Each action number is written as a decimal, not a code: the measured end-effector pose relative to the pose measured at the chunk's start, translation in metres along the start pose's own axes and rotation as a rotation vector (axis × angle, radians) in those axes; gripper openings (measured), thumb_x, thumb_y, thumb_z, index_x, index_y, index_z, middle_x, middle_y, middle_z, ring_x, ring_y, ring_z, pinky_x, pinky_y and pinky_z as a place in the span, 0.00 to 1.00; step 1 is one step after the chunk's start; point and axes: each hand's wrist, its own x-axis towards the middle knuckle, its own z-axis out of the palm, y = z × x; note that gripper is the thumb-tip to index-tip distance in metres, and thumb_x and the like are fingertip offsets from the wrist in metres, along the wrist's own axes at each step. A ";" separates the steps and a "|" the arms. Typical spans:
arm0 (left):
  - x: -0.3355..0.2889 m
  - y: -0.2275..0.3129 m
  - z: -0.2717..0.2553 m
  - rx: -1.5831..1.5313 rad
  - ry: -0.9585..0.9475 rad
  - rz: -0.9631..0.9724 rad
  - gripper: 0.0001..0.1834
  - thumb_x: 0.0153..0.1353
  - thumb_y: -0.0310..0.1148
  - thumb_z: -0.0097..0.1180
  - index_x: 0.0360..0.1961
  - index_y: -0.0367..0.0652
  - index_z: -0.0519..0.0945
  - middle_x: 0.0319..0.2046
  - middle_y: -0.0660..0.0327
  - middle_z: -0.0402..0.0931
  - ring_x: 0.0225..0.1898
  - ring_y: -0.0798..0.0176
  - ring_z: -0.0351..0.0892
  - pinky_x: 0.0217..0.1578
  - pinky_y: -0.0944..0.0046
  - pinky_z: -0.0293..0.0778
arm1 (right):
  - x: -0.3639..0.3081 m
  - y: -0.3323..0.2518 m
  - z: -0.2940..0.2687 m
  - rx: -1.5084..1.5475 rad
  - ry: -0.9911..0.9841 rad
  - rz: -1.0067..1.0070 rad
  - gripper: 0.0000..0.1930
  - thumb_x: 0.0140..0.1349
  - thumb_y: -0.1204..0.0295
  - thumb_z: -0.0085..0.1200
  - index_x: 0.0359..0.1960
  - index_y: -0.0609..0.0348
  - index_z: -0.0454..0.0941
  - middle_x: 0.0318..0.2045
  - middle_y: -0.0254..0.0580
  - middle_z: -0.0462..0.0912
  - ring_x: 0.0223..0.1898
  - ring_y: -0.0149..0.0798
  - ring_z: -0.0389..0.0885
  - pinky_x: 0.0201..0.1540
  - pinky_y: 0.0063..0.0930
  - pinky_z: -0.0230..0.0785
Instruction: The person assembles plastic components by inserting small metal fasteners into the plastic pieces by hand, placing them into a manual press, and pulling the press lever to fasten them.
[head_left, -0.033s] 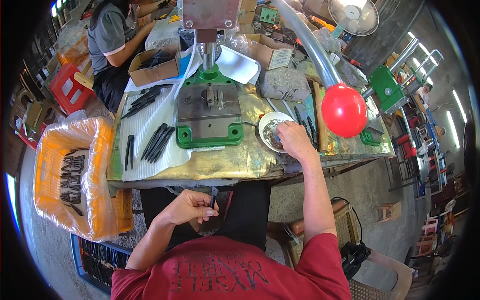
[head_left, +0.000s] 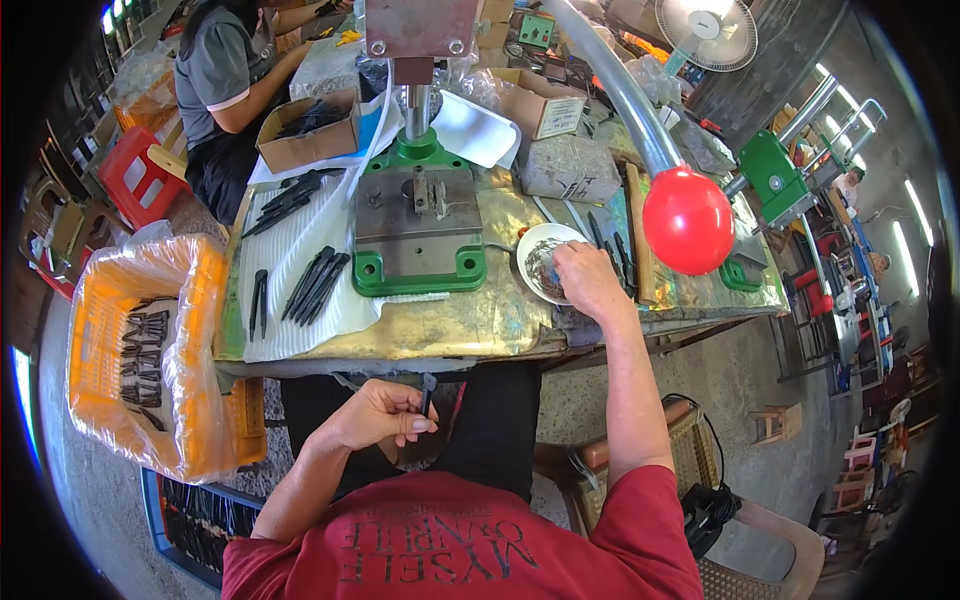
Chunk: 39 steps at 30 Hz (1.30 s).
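Pinched between the fingertips and thumb of my left hand (head_left: 385,415), a short black stick-like piece (head_left: 428,395) is held upright just off the table's front edge, above my lap. Its lower end is hidden by the fingers. My right hand (head_left: 592,285) reaches into a white bowl (head_left: 527,262) of small dark bits, too tiny to name. Its fingers are drawn together among them, so any bit they grip cannot be seen. Left of the bowl stands a green press (head_left: 470,268) with a grey steel plate. Similar long black pieces (head_left: 318,285) lie on a white ridged sheet (head_left: 370,315).
A plastic-lined yellow crate (head_left: 205,300) holding black pieces stands left of the table. Over the right side hangs a red ball (head_left: 688,221) on a metal lever. Behind are cardboard boxes (head_left: 310,150), a wrapped block (head_left: 570,170) and a co-worker (head_left: 225,85).
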 end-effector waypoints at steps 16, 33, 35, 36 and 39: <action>-0.004 0.000 0.000 -0.070 0.111 0.082 0.05 0.50 0.26 0.53 0.28 0.35 0.75 0.24 0.59 0.75 0.20 0.75 0.71 0.19 0.77 0.69 | -0.007 0.007 -0.002 0.031 -0.012 -0.012 0.04 0.51 0.78 0.40 0.29 0.65 0.64 0.27 0.54 0.71 0.32 0.52 0.71 0.34 0.37 0.62; -0.001 -0.004 0.000 -0.149 0.167 0.102 0.04 0.51 0.24 0.51 0.27 0.34 0.74 0.24 0.57 0.75 0.18 0.73 0.73 0.18 0.78 0.70 | -0.007 0.014 0.006 0.168 0.150 0.013 0.03 0.49 0.78 0.45 0.26 0.65 0.67 0.24 0.48 0.72 0.27 0.43 0.72 0.31 0.29 0.63; 0.000 -0.004 0.001 -0.152 0.173 0.093 0.04 0.51 0.25 0.51 0.27 0.35 0.74 0.24 0.57 0.75 0.18 0.74 0.73 0.18 0.78 0.69 | -0.006 0.008 0.007 0.092 0.112 0.012 0.04 0.49 0.77 0.46 0.26 0.64 0.69 0.25 0.49 0.72 0.29 0.47 0.72 0.33 0.32 0.63; 0.000 -0.004 0.002 -0.152 0.173 0.093 0.04 0.51 0.25 0.51 0.27 0.35 0.74 0.24 0.57 0.75 0.18 0.74 0.73 0.18 0.78 0.69 | -0.006 0.008 0.008 0.092 0.112 0.012 0.04 0.49 0.77 0.46 0.26 0.64 0.69 0.25 0.49 0.72 0.29 0.47 0.72 0.33 0.32 0.63; 0.001 -0.004 0.003 -0.140 0.165 0.097 0.04 0.51 0.25 0.51 0.27 0.35 0.74 0.24 0.57 0.75 0.18 0.74 0.73 0.18 0.78 0.69 | -0.002 0.008 0.011 0.036 0.084 -0.032 0.05 0.49 0.75 0.47 0.26 0.64 0.69 0.26 0.49 0.72 0.30 0.49 0.71 0.33 0.35 0.63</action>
